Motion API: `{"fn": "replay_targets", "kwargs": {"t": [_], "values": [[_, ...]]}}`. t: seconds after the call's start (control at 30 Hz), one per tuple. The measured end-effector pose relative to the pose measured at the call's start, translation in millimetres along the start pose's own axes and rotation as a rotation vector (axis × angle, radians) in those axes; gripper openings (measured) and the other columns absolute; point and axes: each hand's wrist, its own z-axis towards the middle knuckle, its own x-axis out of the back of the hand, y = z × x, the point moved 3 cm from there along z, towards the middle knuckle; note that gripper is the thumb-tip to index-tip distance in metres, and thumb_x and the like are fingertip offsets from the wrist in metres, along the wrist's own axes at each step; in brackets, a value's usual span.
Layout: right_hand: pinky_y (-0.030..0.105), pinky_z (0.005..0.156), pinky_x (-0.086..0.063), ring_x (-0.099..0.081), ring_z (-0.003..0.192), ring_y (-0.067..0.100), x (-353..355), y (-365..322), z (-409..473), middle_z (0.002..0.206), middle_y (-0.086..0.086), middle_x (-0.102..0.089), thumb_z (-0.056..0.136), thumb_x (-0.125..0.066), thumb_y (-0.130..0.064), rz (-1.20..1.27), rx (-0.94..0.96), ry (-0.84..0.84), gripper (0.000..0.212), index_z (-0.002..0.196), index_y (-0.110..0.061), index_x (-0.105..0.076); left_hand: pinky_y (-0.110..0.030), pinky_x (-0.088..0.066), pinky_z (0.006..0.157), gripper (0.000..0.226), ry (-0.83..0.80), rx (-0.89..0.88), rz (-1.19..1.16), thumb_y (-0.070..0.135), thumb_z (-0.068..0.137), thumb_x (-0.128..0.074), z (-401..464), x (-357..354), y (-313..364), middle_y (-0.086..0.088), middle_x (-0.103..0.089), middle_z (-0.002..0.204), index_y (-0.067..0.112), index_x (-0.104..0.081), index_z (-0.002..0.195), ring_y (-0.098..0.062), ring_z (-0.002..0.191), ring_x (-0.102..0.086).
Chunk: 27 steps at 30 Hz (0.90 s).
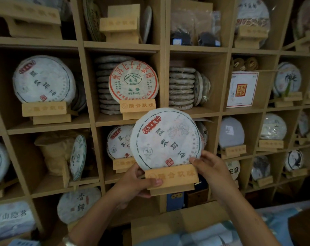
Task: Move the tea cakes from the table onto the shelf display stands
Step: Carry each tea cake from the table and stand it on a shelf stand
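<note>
A round tea cake (pixel 165 138) in white paper with a red label and dark characters sits upright in a wooden display stand (pixel 171 179). Both are held up in front of the shelf (pixel 125 121). My left hand (pixel 136 183) grips the stand's left end, thumb across its front. My right hand (pixel 209 166) pinches the cake's lower right edge, just above the stand. A matching cake (pixel 119 143) on its own stand sits in the compartment behind.
The wooden grid shelf holds many wrapped cakes on stands: one at left (pixel 44 79), a red-lettered one (pixel 133 80) above, stacks of bare cakes (pixel 181 87). A cardboard box (pixel 179 222) lies below my arms.
</note>
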Motion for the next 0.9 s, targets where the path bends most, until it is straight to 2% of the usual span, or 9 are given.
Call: {"fn": "replay_targets", "kwargs": {"t": [0.13, 0.2, 0.23, 0.3, 0.4, 0.53, 0.7, 0.8, 0.9], "values": [[0.047, 0.092, -0.055, -0.071, 0.100, 0.026, 0.1, -2.3, 3.2, 0.102, 0.005, -0.077, 0.092, -0.064, -0.017, -0.013, -0.035, -0.044, 0.018, 0.107, -0.009, -0.073, -0.030, -0.060, 0.068, 0.082, -0.007, -0.010, 0.003, 0.037, 0.043, -0.091, -3.4, 1.7, 2.9, 0.000, -0.064, 0.120, 0.033, -0.054, 0.116, -0.015, 0.099, -0.069], [0.053, 0.098, -0.050, -0.071, 0.099, 0.024, 1.6, -4.2, 3.4, 0.100, 0.009, -0.077, 0.091, -0.064, -0.029, -0.026, -0.043, -0.043, 0.037, 0.107, 0.004, -0.066, -0.030, -0.060, 0.068, 0.081, -0.013, -0.017, 0.002, 0.037, 0.043, -0.090, -5.8, 1.7, 3.7, 0.002, -0.064, 0.117, 0.033, -0.054, 0.116, -0.012, 0.094, -0.071], [0.051, 0.094, -0.052, -0.072, 0.095, 0.018, 2.0, -4.9, 2.0, 0.100, 0.007, -0.076, 0.087, -0.064, -0.044, -0.042, -0.035, -0.035, 0.049, 0.107, 0.001, -0.065, -0.030, -0.060, 0.068, 0.082, -0.016, -0.018, -0.002, 0.038, 0.043, -0.090, -6.9, 1.4, 3.8, 0.002, -0.065, 0.117, 0.033, -0.054, 0.116, -0.011, 0.092, -0.071], [0.034, 0.079, -0.052, -0.068, 0.088, 0.002, 2.9, -2.9, -5.7, 0.103, -0.004, -0.071, 0.069, -0.059, -0.078, -0.172, 0.029, 0.000, 0.058, 0.106, -0.033, -0.063, -0.030, -0.060, 0.067, 0.085, -0.009, -0.017, -0.011, 0.039, 0.040, -0.090, -8.6, 1.5, 4.5, 0.001, -0.065, 0.117, 0.033, -0.054, 0.117, -0.010, 0.091, -0.072], [0.014, 0.070, -0.046, -0.061, 0.093, -0.012, 2.5, 11.1, -19.6, 0.110, -0.023, -0.063, 0.052, -0.052, -0.095, -0.355, 0.065, -0.042, 0.063, 0.104, -0.059, -0.052, -0.030, -0.059, 0.066, 0.086, 0.000, -0.020, -0.019, 0.039, 0.039, -0.089, -9.6, 3.4, 7.4, 0.000, -0.065, 0.118, 0.032, -0.053, 0.117, -0.012, 0.092, -0.072], [0.018, 0.068, -0.056, -0.065, 0.097, -0.007, -14.7, 21.2, -28.7, 0.108, -0.033, -0.066, 0.056, -0.063, -0.088, -0.243, 0.046, -0.155, 0.053, 0.104, -0.068, -0.056, -0.029, -0.059, 0.066, 0.083, -0.017, -0.020, -0.006, 0.040, 0.041, -0.089, -10.4, 5.4, 9.4, 0.003, -0.065, 0.115, 0.033, -0.054, 0.116, -0.011, 0.095, -0.070], [0.029, 0.062, -0.061, -0.072, 0.089, 0.004, -23.6, 27.0, -24.3, 0.097, -0.017, -0.075, 0.063, -0.077, -0.051, 0.017, -0.081, -0.135, 0.056, 0.114, -0.030, -0.064, -0.029, -0.060, 0.070, 0.082, -0.014, -0.010, 0.018, 0.039, 0.045, -0.091, -10.8, 5.2, 11.1, 0.005, -0.066, 0.116, 0.034, -0.054, 0.118, -0.012, 0.099, -0.069], [0.031, 0.060, -0.061, -0.073, 0.087, 0.006, -22.9, 27.4, -23.5, 0.096, -0.013, -0.075, 0.058, -0.077, -0.050, 0.077, -0.068, -0.074, 0.055, 0.108, -0.031, -0.065, -0.034, -0.061, 0.074, 0.074, -0.052, 0.014, 0.018, 0.033, 0.056, -0.093, -10.0, 9.5, 14.9, 0.008, -0.070, 0.110, 0.037, -0.055, 0.120, -0.010, 0.097, -0.071], [0.033, 0.061, -0.062, -0.073, 0.086, 0.007, -24.8, 27.9, -24.1, 0.093, -0.015, -0.075, 0.055, -0.077, -0.050, 0.104, -0.070, -0.065, 0.057, 0.107, -0.030, -0.065, -0.045, -0.058, 0.090, 0.082, -0.071, 0.062, 0.007, 0.045, 0.062, -0.086, -12.3, 24.3, 24.9, 0.003, -0.071, 0.117, 0.037, -0.045, 0.133, -0.019, 0.104, -0.071]]}}
